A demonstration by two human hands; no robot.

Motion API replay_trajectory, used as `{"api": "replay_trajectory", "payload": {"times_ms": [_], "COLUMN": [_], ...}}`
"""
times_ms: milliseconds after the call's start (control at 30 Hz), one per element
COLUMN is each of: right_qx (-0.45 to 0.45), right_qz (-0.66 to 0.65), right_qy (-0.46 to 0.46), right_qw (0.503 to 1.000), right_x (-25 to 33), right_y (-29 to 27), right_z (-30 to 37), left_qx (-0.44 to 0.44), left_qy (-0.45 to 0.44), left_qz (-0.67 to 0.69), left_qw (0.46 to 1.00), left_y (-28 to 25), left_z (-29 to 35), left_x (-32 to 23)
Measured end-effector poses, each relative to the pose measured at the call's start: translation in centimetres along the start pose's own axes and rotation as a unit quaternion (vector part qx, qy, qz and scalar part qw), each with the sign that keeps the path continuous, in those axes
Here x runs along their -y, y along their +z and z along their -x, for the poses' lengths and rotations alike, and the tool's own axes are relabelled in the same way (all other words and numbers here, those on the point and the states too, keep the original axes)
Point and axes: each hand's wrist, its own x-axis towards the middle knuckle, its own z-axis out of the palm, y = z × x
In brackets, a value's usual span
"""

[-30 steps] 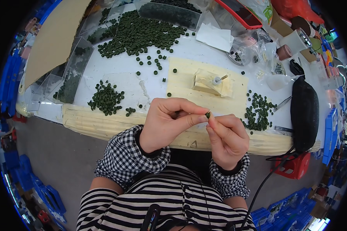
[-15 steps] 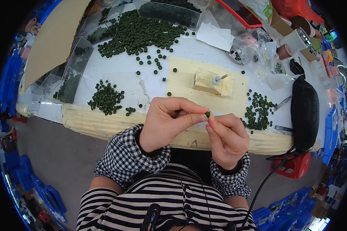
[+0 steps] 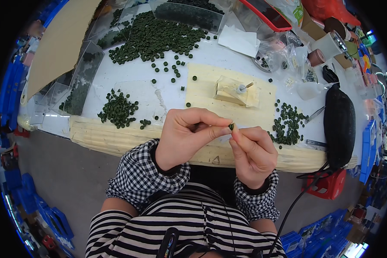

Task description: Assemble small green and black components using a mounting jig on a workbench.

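Note:
Between my two hands, just over the table's front edge, is a small dark green round piece (image 3: 231, 127). My left hand (image 3: 189, 133) pinches it between thumb and forefinger. From the other side, the thumb and forefinger of my right hand (image 3: 254, 152) close on the same piece. Similar dark green pieces form a small pile (image 3: 118, 109) left of my hands and a loose cluster (image 3: 289, 124) to the right. Beyond my hands, a block with a short upright pin (image 3: 234, 91) stands on a cream sheet (image 3: 202, 92).
A large heap of green pieces (image 3: 150, 36) spreads at the back left, beside clear trays (image 3: 84, 77) and a cardboard flap (image 3: 56, 47). White paper (image 3: 238, 41), a red-edged phone (image 3: 271, 15) and plastic bags lie at the back right. A black pouch (image 3: 339, 127) lies at the right edge.

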Motion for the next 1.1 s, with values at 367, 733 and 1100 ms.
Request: {"api": "replay_trajectory", "payload": {"times_ms": [367,733,1100], "right_qx": [-0.035,-0.041,-0.043], "right_qz": [0.005,0.005,0.010], "right_qy": [0.006,0.001,-0.008], "right_qw": [0.999,0.999,0.999], "right_x": [-0.12,-0.30,-0.22], "right_y": [0.48,0.52,0.51], "right_z": [0.09,0.14,0.03], "left_qx": [-0.015,-0.019,-0.007], "left_qy": [-0.032,0.012,0.005], "left_qz": [0.050,0.017,-0.004], "left_qw": [0.998,1.000,1.000], "left_y": [0.30,0.37,0.16], "left_z": [-0.12,-0.13,0.04], "left_x": [-0.14,0.62,0.18]}}
